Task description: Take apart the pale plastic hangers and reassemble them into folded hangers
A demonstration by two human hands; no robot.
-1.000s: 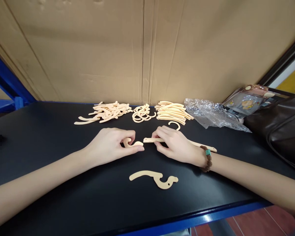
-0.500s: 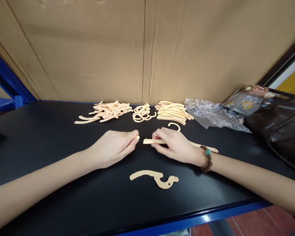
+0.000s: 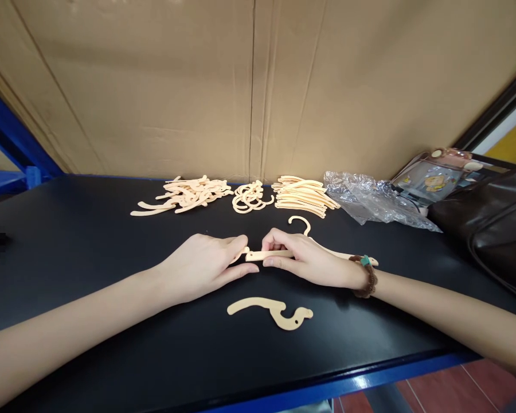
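My left hand (image 3: 210,261) pinches a beige plastic piece (image 3: 241,252), mostly covered by the fingers; its tip meets the holed end of a slim beige hanger bar (image 3: 255,256). That bar is gripped between thumb and fingers of my right hand (image 3: 298,258). Behind the right hand a hanger hook (image 3: 301,222) stands out, and a beige arm (image 3: 356,257) extends to the right past the wrist; how these join is hidden by the hand. Nearer to me, a curved hanger arm (image 3: 258,302) with a notch and a small hole lies flat on the black table (image 3: 155,344).
Along the back lie a pile of curved hanger arms (image 3: 193,195), a pile of hooks (image 3: 247,198) and a stack of slim bars (image 3: 305,195). Crumpled clear plastic bags (image 3: 374,198) and a dark leather bag (image 3: 490,223) are at right. Cardboard (image 3: 155,86) walls the back.
My left hand has come down and right, bringing its piece against the bar's end. The bar has shifted slightly left and down, and the hook behind my right hand has turned and moved left.
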